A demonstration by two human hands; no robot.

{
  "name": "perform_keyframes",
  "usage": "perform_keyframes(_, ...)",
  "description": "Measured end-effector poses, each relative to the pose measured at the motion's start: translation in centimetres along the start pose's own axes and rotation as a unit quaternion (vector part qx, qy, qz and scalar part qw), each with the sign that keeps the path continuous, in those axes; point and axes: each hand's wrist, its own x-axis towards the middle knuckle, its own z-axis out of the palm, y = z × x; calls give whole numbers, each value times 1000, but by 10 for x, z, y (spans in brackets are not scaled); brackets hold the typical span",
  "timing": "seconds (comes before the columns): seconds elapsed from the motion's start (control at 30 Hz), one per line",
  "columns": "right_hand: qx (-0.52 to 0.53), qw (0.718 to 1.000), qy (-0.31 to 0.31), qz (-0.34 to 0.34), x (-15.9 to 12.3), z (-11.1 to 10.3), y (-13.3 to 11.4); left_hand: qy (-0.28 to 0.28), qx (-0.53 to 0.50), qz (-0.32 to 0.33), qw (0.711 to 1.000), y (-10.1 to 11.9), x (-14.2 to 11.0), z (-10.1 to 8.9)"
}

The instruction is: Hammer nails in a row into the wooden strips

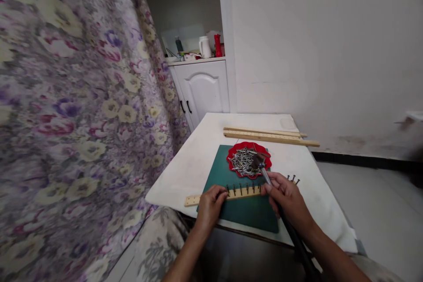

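Note:
My left hand [210, 205] rests on a narrow wooden strip [191, 201], its thumb and forefinger pinched at the leftmost nail [228, 188] of a row. Several dark nails [241, 189] stand upright along the strip, which lies across a green mat [244, 216]. In my right hand [289, 194] is a hammer [266, 176], gripped by its shaft, with the dark handle running down towards me. The hammer's head is raised and overlaps a red scalloped dish [243, 145] full of loose silvery nails [243, 161]. My right hand covers the strip's right part.
Behind the dish, several wooden strips [264, 135] lie on the white-covered table [178, 172]. More nails [293, 179] stick up beyond my right hand. A floral curtain [82, 119] hangs at left, and a white cabinet [205, 88] stands behind.

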Motion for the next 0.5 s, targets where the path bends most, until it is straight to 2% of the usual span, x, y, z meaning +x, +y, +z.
perform_keyframes(0.23, 11, 998, -47, 25, -5, 8, 0, -3, 15, 3, 1000, 2, 0, 4)
perform_keyframes(0.4, 28, 988, -134, 69, -14, 27, 6, 6, 17, 5, 1000, -1, -2, 8)
perform_keyframes(0.5, 25, 984, -153, 84, -19, 38, 12, 16, 18, 6, 1000, -2, -2, 9)
